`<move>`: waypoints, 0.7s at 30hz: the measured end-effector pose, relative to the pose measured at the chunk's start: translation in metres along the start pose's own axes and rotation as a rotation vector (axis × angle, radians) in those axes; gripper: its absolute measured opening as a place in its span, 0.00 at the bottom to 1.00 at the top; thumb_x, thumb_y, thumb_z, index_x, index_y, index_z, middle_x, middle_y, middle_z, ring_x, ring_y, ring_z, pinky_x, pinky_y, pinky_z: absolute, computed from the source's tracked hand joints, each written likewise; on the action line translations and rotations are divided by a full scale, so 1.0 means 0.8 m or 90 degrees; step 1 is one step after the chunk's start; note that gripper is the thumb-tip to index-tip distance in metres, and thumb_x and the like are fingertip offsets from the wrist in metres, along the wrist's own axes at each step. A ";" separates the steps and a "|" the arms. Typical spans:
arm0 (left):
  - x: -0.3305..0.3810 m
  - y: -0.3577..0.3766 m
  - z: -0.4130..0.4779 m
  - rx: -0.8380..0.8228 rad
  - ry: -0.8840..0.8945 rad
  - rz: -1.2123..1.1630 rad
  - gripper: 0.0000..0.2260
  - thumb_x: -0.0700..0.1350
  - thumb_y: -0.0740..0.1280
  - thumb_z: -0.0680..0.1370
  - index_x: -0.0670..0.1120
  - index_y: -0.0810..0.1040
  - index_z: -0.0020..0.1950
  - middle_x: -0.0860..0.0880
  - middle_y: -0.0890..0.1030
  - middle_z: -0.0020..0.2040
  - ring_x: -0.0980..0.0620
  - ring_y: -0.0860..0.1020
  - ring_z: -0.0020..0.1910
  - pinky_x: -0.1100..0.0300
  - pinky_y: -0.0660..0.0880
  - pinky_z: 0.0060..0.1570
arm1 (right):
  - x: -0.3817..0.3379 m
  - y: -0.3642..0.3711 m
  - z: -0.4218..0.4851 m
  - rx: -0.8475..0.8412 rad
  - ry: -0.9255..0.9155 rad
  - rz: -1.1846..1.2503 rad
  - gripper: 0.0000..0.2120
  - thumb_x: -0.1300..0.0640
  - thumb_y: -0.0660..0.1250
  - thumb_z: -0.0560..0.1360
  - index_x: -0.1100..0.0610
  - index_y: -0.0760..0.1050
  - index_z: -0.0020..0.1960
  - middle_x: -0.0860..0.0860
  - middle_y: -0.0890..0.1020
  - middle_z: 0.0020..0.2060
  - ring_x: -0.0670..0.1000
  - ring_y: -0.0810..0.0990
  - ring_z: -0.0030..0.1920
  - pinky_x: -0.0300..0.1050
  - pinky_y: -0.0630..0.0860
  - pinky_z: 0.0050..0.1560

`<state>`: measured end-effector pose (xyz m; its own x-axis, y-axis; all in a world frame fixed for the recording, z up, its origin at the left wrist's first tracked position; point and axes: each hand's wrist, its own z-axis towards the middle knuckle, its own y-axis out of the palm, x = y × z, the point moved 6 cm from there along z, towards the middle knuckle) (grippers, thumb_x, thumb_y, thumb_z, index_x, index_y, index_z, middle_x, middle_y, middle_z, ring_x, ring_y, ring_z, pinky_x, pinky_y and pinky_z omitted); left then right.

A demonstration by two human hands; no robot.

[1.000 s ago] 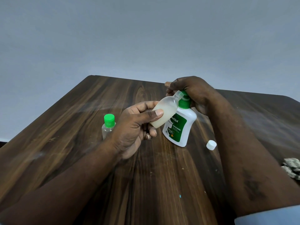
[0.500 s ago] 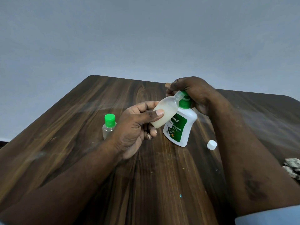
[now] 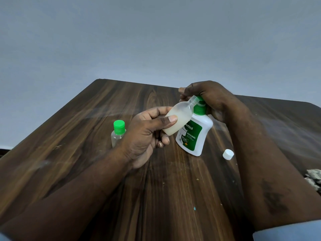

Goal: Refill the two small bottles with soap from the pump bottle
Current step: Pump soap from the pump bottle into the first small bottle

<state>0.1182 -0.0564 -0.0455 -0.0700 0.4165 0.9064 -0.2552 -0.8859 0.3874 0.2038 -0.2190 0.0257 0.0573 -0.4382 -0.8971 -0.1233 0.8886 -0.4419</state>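
Note:
My left hand (image 3: 147, 134) grips a small frosted bottle (image 3: 180, 115), uncapped and tilted, with pale soap in its lower part. Its open neck points up to the right under the nozzle of the white pump bottle (image 3: 196, 134) with a green label. My right hand (image 3: 212, 100) rests over the green pump head, covering most of it. The pump bottle stands on the table, leaning a little. A second small clear bottle (image 3: 118, 134) with a green cap stands upright just left of my left wrist. A loose white cap (image 3: 228, 154) lies to the right of the pump bottle.
The dark wooden table (image 3: 173, 188) ends at a far edge just behind the hands, with a grey wall beyond. A crumpled grey cloth or paper (image 3: 314, 180) lies at the right edge. Small crumbs dot the wood.
Nothing has visibly changed; both hands keep their hold and the small bottle stays at the pump nozzle.

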 end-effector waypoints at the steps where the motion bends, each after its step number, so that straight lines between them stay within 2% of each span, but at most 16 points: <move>1: -0.001 0.000 0.000 0.000 -0.001 0.000 0.19 0.44 0.72 0.72 0.40 0.81 0.61 0.43 0.83 0.41 0.55 0.72 0.23 0.67 0.65 0.21 | 0.001 0.001 0.000 -0.001 0.003 0.000 0.08 0.51 0.75 0.74 0.56 0.86 0.42 0.58 0.88 0.52 0.56 0.83 0.47 0.54 0.79 0.53; 4: -0.002 0.000 0.000 0.000 -0.002 -0.004 0.19 0.44 0.72 0.72 0.40 0.81 0.61 0.43 0.83 0.41 0.55 0.72 0.23 0.67 0.65 0.21 | 0.001 0.000 0.000 -0.001 -0.005 0.008 0.07 0.54 0.73 0.76 0.57 0.85 0.43 0.59 0.88 0.52 0.56 0.83 0.46 0.52 0.79 0.51; 8: -0.002 -0.001 0.000 0.000 -0.003 0.000 0.18 0.44 0.72 0.73 0.40 0.81 0.62 0.43 0.83 0.40 0.55 0.72 0.23 0.66 0.65 0.21 | -0.004 0.000 -0.003 0.001 -0.019 0.002 0.09 0.53 0.73 0.77 0.59 0.84 0.45 0.59 0.88 0.51 0.53 0.82 0.43 0.45 0.78 0.42; 12: -0.002 -0.001 0.000 -0.004 -0.005 -0.004 0.18 0.44 0.71 0.73 0.41 0.81 0.62 0.43 0.83 0.41 0.55 0.73 0.23 0.66 0.65 0.21 | -0.008 0.000 -0.007 -0.008 -0.026 0.015 0.12 0.50 0.74 0.77 0.59 0.84 0.45 0.59 0.87 0.49 0.53 0.81 0.43 0.46 0.78 0.43; 16: -0.001 0.000 0.001 -0.001 -0.004 -0.006 0.18 0.44 0.72 0.73 0.40 0.81 0.61 0.44 0.83 0.40 0.55 0.73 0.23 0.66 0.64 0.21 | -0.006 -0.002 -0.002 -0.001 -0.019 0.000 0.10 0.51 0.74 0.77 0.58 0.85 0.44 0.57 0.88 0.50 0.53 0.83 0.43 0.46 0.78 0.44; 21: -0.002 -0.001 0.000 0.002 -0.005 -0.001 0.20 0.44 0.72 0.72 0.40 0.80 0.62 0.43 0.83 0.41 0.54 0.73 0.23 0.66 0.65 0.21 | -0.002 0.002 -0.004 -0.007 -0.006 0.006 0.11 0.48 0.78 0.72 0.56 0.86 0.42 0.58 0.88 0.51 0.55 0.83 0.45 0.53 0.78 0.51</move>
<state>0.1186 -0.0566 -0.0469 -0.0619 0.4159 0.9073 -0.2518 -0.8862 0.3890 0.2002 -0.2173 0.0260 0.0655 -0.4291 -0.9009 -0.1344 0.8908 -0.4341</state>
